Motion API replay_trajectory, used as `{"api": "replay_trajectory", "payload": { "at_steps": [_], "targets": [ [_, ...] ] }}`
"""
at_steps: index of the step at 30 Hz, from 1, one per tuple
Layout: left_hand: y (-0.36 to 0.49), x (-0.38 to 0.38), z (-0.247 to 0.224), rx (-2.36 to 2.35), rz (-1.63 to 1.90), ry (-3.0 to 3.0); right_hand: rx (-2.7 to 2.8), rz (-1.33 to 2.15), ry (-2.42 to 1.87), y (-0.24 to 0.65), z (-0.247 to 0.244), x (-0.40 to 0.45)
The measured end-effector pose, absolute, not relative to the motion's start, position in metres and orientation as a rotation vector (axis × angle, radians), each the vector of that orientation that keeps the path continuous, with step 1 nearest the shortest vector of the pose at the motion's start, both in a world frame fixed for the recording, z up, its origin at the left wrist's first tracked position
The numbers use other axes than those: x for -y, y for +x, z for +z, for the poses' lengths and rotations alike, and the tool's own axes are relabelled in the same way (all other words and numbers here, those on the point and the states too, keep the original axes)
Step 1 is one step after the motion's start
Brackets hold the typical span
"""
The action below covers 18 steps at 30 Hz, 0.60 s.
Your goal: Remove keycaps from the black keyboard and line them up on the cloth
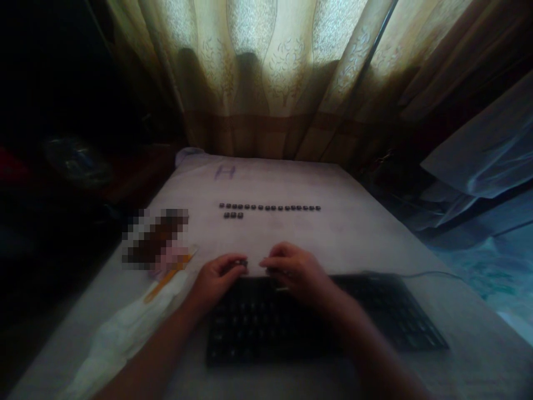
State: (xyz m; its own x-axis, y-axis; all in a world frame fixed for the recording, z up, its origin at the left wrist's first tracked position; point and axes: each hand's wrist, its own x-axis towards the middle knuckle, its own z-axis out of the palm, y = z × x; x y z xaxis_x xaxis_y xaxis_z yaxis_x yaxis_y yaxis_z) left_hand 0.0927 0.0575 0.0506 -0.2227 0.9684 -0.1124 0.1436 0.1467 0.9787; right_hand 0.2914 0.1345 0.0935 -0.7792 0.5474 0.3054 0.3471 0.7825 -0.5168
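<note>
A black keyboard [325, 322] lies on the pale cloth-covered table. My left hand [216, 278] is above its upper left edge, thumb and forefinger pinched on a small dark keycap [241, 263]. Close by on the right, my right hand [293, 269] is over the keyboard's top edge with its fingers drawn together; what they hold, if anything, is hidden. Beyond both hands, small black keycaps [267, 208] stand in a long row. Three more keycaps [233, 215] form a short second row under its left end.
An orange-yellow stick-like tool [169, 278] and a crumpled white cloth [120, 333] lie on the left, beside a pixelated patch. A cable [433, 273] runs off right from the keyboard. Patterned curtains [283, 72] hang behind the table [353, 233].
</note>
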Motion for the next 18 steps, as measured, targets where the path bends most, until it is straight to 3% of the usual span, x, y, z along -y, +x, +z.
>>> {"api": "replay_trajectory", "payload": {
  "at_steps": [6,11,18],
  "targets": [
    [0.091,-0.058,0.052,-1.564,1.162,1.053,2.912,0.632,-0.795,0.293,0.104,-0.121],
    [0.091,-0.058,0.051,-1.537,1.149,1.075,2.902,0.728,-0.777,0.296,0.107,-0.116],
    [0.092,-0.057,0.048,-1.539,1.148,1.162,2.723,0.566,-0.874,0.287,0.107,-0.118]
  ]
}}
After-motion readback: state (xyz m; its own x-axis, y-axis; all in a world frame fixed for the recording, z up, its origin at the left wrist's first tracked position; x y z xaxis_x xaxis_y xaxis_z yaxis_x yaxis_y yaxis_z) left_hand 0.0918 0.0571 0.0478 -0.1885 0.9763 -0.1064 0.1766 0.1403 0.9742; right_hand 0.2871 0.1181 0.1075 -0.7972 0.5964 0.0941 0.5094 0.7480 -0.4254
